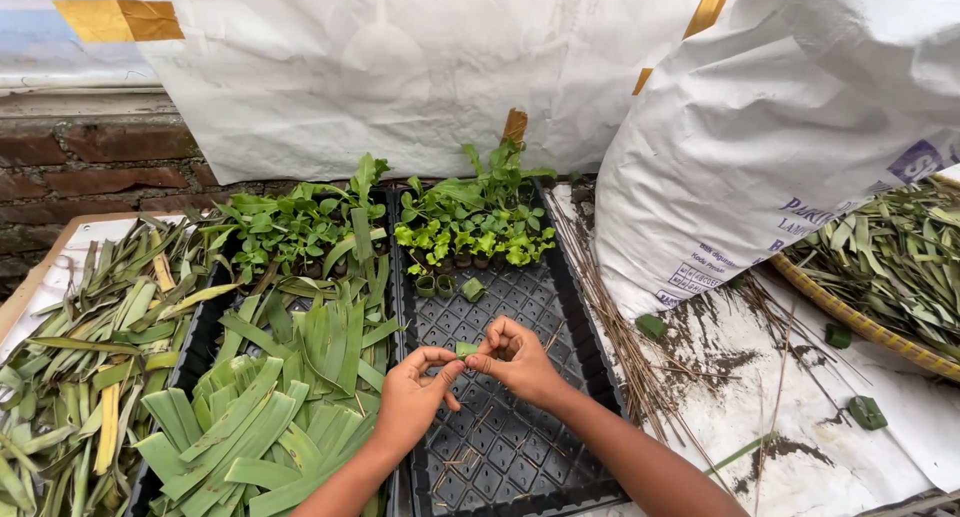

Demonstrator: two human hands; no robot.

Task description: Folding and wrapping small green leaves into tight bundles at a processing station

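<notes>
My left hand (pixel 415 392) and my right hand (pixel 515 357) meet over a black plastic seedling tray (pixel 510 447). Both pinch a small rolled green leaf piece (pixel 466 349) between their fingertips. At the tray's far end stand small green seedlings (pixel 475 227) in little leaf cups, with two or three empty leaf cups (pixel 445 285) just in front of them. To the left of my left hand lies a stack of cut green leaf strips (pixel 270 407) on a second tray.
A second group of seedlings (pixel 295 227) stands at the back left. Loose long leaves (pixel 80 347) lie far left. A big white sack (pixel 780 127) stands right, with thin sticks (pixel 620 317) beside it and a woven basket (pixel 850 312) of leaves.
</notes>
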